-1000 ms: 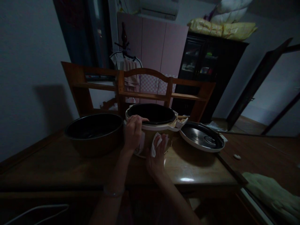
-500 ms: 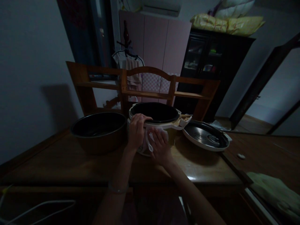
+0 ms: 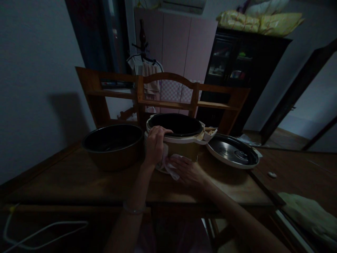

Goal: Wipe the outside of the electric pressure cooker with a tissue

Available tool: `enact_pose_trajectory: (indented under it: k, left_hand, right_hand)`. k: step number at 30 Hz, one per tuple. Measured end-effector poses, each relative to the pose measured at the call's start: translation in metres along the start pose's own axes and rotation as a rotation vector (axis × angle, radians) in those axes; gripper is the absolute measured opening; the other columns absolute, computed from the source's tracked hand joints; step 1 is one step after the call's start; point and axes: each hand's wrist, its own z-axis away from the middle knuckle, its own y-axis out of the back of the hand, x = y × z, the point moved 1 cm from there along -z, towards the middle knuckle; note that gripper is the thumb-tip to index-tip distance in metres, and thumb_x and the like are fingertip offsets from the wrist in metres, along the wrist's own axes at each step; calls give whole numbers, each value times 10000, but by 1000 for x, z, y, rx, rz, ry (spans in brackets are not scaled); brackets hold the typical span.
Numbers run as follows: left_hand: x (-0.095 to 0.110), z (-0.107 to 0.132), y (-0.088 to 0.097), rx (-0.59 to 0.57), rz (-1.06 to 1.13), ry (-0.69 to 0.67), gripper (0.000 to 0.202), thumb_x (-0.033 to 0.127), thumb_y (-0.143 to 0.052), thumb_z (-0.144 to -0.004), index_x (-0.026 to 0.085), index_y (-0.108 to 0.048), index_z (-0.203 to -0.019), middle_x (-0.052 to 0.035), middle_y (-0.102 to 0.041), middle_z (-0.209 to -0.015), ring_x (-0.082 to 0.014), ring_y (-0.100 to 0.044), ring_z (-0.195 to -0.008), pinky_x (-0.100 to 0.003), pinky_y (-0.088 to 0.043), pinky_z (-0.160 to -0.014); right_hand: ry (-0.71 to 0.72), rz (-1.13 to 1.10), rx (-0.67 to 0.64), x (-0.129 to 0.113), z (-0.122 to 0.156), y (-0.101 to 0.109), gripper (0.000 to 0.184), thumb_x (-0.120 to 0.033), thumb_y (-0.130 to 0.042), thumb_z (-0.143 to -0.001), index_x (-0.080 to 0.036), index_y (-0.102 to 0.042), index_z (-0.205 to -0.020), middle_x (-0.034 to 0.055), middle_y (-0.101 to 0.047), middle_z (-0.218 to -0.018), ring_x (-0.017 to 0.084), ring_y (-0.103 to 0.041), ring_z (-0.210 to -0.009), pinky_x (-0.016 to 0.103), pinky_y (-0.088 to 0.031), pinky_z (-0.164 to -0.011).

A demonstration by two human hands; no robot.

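Observation:
A round cooker body (image 3: pixel 184 149) with a pale rim and a dark hollow inside stands on the wooden desk (image 3: pixel 105 186). My left hand (image 3: pixel 155 146) grips its near-left rim, thumb over the edge. Low on the front wall, my right hand (image 3: pixel 185 170) presses a thin white tissue (image 3: pixel 172 172) against the surface, fingers pointing left. Left of the cooker body sits a dark inner pot (image 3: pixel 113 151). On the right lies a round lid (image 3: pixel 231 153), its metal inner side facing up.
A wooden shelf rack (image 3: pixel 168 103) rises along the desk's back edge. A white wire hanger (image 3: pixel 50 225) is at the lower left. Pale green cloth (image 3: pixel 308 214) and a small white object (image 3: pixel 272 174) lie at the right. The room is dim.
My right hand has slid down the cooker body's front with the tissue and turned so its fingers point left. My left hand keeps its hold on the rim.

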Motion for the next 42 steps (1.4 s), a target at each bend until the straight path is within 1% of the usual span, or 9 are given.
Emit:
enact_pose_trajectory:
  k: [3,6,9,12,17,23,26,31,42]
  left_hand:
    - [1,-1,1,-7,-7,7,600,347,-146,-1058,234,-726,-958,-38,-699,-1017,-190,-592,-1025,-378,-392,-1055]
    - [2,-1,4,-31,2,17,606,354,-140,-1058,237,-729,-970,-36,-696,-1034,-188,-590,-1039,-377,-393,-1062]
    - [2,-1,8,-70,24,17,607,361,-140,-1058,243,-733,-1000,-31,-694,-1060,-185,-585,-1063,-373,-393,-1067]
    - [1,-1,12,-123,17,15,623,370,-120,-1056,252,-732,-1043,-34,-694,-1078,-193,-583,-1093,-379,-390,-1078]
    - [1,-1,12,-130,11,10,628,370,-110,-1055,251,-727,-1077,-31,-688,-1124,-191,-581,-1111,-376,-379,-1098]
    - [2,0,11,-101,15,9,616,364,-129,-1058,246,-733,-1042,-28,-690,-1135,-184,-585,-1107,-376,-369,-1113]
    - [3,-1,12,-98,-2,24,623,363,-128,-1057,247,-739,-1028,-28,-698,-1124,-188,-584,-1116,-378,-376,-1108]
    - [3,-3,14,-114,9,36,622,363,-134,-1055,250,-745,-1029,-23,-705,-1096,-190,-596,-1102,-371,-405,-1077]
    - [5,-2,10,-72,0,40,623,368,-135,-1056,245,-742,-993,-30,-706,-1087,-191,-605,-1065,-376,-404,-1073]
  right_hand:
    - [67,-12,46,8,12,-15,474,-305,-569,-897,-199,-583,-1359,93,-593,-1424,217,-428,-1404,417,-290,-1190]
    - [-18,34,141,11,6,-22,458,-260,-566,-871,-200,-606,-1324,117,-610,-1386,256,-458,-1370,472,-263,-1197]
    - [-140,95,210,5,-15,-17,546,-262,-516,-882,-163,-522,-1418,144,-525,-1482,284,-379,-1443,501,-211,-1211]
    - [-221,89,213,-6,-37,-9,655,-321,-471,-894,-140,-393,-1519,140,-393,-1588,309,-259,-1512,518,-187,-1214]
    - [-263,62,193,-17,-48,-4,723,-323,-465,-900,-145,-280,-1575,114,-302,-1633,307,-212,-1532,506,-170,-1221]
    - [-222,53,176,-19,-41,-6,693,-289,-477,-916,-134,-298,-1568,115,-316,-1624,276,-232,-1529,461,-185,-1226]
    - [-144,43,160,-17,-35,-11,654,-285,-489,-921,-163,-350,-1549,94,-369,-1602,236,-287,-1511,417,-226,-1219]
    - [-25,40,137,-12,-25,-17,631,-278,-514,-914,-133,-404,-1519,94,-382,-1592,214,-296,-1508,374,-254,-1214]
    - [49,-39,40,-8,-20,-10,645,-251,-498,-935,-115,-338,-1545,70,-361,-1602,179,-275,-1515,359,-258,-1234]
